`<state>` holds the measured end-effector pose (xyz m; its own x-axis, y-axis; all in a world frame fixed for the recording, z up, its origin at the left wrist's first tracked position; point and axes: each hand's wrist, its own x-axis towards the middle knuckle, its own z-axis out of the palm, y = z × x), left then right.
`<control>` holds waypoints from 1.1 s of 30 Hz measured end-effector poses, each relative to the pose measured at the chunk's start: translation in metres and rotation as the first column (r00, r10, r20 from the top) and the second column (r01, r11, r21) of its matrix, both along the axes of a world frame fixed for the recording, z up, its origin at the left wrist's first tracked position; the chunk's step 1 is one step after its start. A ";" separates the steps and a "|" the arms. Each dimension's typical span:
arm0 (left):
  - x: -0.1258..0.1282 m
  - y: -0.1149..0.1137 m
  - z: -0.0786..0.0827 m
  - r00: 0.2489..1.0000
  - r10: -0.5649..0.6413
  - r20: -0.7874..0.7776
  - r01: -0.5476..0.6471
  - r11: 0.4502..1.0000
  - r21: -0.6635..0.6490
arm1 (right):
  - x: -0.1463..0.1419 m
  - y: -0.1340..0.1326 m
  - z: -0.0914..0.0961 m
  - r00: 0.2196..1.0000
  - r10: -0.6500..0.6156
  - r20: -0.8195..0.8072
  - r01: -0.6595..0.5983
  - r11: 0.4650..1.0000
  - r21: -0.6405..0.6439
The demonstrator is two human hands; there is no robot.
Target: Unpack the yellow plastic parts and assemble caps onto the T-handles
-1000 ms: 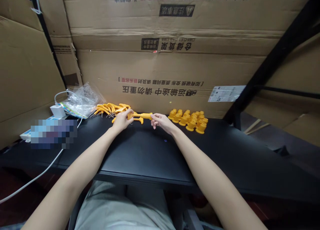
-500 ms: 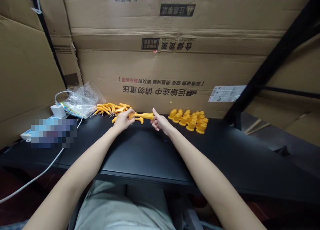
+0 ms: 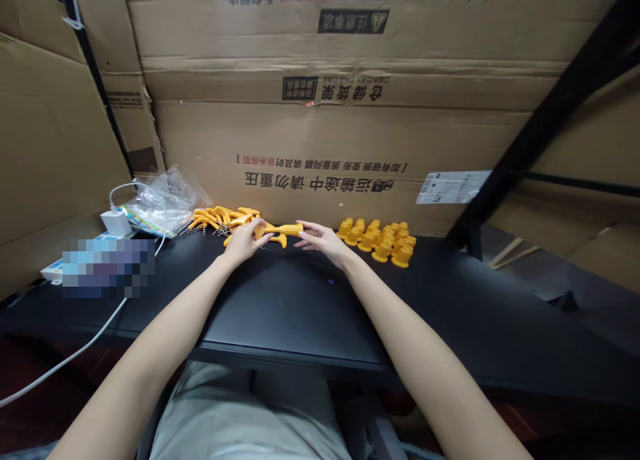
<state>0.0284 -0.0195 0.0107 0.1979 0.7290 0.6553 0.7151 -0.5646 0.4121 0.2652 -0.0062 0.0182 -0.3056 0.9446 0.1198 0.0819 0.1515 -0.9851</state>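
Observation:
A yellow corkscrew [image 3: 286, 230] lies sideways above the tabletop, held between my hands. My left hand [image 3: 243, 241] is closed round its handle end, covering much of it. At the other end, the fingers of my right hand [image 3: 323, 245] are stretched out on either side of the narrow yellow sleeve, touching its tip. Just behind my left hand is a pile of curved yellow handles [image 3: 216, 216] with metal spirals. Another yellow handle [image 3: 281, 241] lies on the table below the held piece. Several yellow cup-shaped bases [image 3: 383, 249] stand grouped to the right of my right hand.
The black table [image 3: 293, 313] backs onto a tall cardboard sheet [image 3: 320, 133]. On the left are a clear plastic bag [image 3: 167, 197], a white charger [image 3: 116, 221] on a power strip, and a white cable [image 3: 93, 340] hanging over the edge. A blurred-out item [image 3: 107, 267] lies beside them.
My right hand has shifted slightly left and its fingers have straightened along the corkscrew's end, where the thumb pointed up before. The corkscrew has moved slightly left in my left hand.

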 end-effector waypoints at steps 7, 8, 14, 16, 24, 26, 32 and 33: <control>0.000 0.001 -0.003 1.000 0.011 0.004 -0.011 0.999 0.042 | -0.001 -0.001 0.001 1.000 -0.009 -0.024 0.008 1.000 -0.016; 0.000 0.001 -0.003 1.000 0.011 0.004 -0.011 0.999 0.047 | -0.001 -0.001 0.001 1.000 -0.010 -0.025 0.010 1.000 -0.021; 0.000 0.000 -0.003 1.000 0.021 -0.005 -0.020 0.998 0.059 | -0.002 -0.002 0.002 1.000 -0.021 -0.023 0.020 0.999 -0.034; 0.001 0.000 -0.003 1.000 0.021 -0.009 -0.020 0.998 0.065 | -0.002 -0.003 0.002 1.000 -0.022 -0.018 0.021 0.999 -0.037; 0.001 -0.001 -0.003 1.000 0.020 -0.010 -0.020 0.998 0.060 | -0.005 -0.005 0.004 0.999 -0.031 -0.021 0.030 0.997 -0.065; 0.001 -0.001 -0.004 1.000 0.021 -0.010 -0.020 0.998 0.059 | -0.005 -0.004 0.003 0.999 -0.036 -0.024 0.034 0.997 -0.071; 0.000 0.001 -0.005 1.000 0.021 -0.008 -0.021 0.999 0.050 | -0.006 -0.003 0.002 0.997 -0.042 -0.066 0.034 0.992 -0.120; 0.000 0.001 -0.005 1.000 0.021 -0.008 -0.021 0.999 0.046 | -0.007 -0.003 0.002 0.996 -0.046 -0.078 0.035 0.990 -0.134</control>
